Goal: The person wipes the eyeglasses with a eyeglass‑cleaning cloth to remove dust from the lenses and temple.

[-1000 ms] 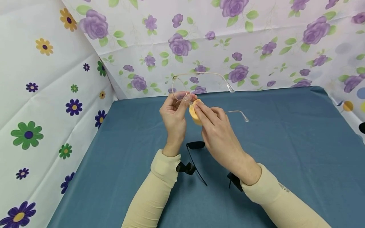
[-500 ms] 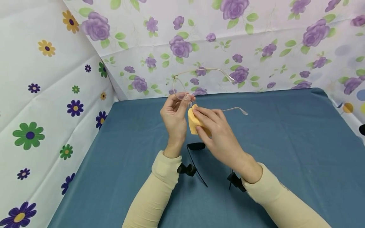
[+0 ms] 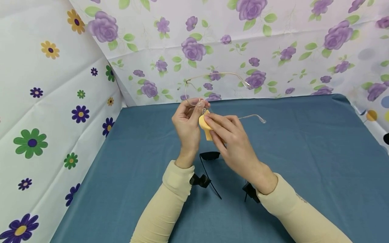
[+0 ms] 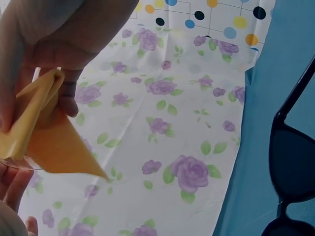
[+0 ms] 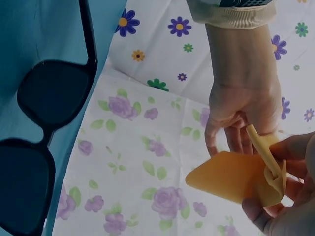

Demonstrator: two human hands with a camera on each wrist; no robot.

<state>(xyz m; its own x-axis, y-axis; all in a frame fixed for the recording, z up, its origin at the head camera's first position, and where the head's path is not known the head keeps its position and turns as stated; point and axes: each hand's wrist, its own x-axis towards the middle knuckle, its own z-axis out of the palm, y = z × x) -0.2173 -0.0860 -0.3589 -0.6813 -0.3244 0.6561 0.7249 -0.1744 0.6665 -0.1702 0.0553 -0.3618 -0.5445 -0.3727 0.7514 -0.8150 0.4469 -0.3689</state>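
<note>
My left hand point(image 3: 189, 125) pinches a pair of thin gold-rimmed eyeglasses point(image 3: 247, 84) near the bridge, up above the table. Both temples are unfolded and point to the right. With its thumb and fingers, my right hand point(image 3: 235, 145) grips a folded yellow cleaning cloth point(image 3: 205, 125) over the lens on the right side, which is mostly hidden. In the right wrist view a flap of the yellow cloth point(image 5: 226, 174) hangs free of the fingers. Seen from the left wrist, the cloth point(image 4: 64, 147) drapes around the lens, whose clear edge shows just below it.
Black sunglasses point(image 3: 209, 155) lie with their temples unfolded on the blue tablecloth point(image 3: 304, 162), below my hands and partly hidden by the right one. White flowered sheets point(image 3: 170, 37) stand at the back and the left side.
The right hand has slid slightly down along the lens with the cloth, whose fold has changed shape. The glasses have tilted a little, and the left hand keeps its grip.
</note>
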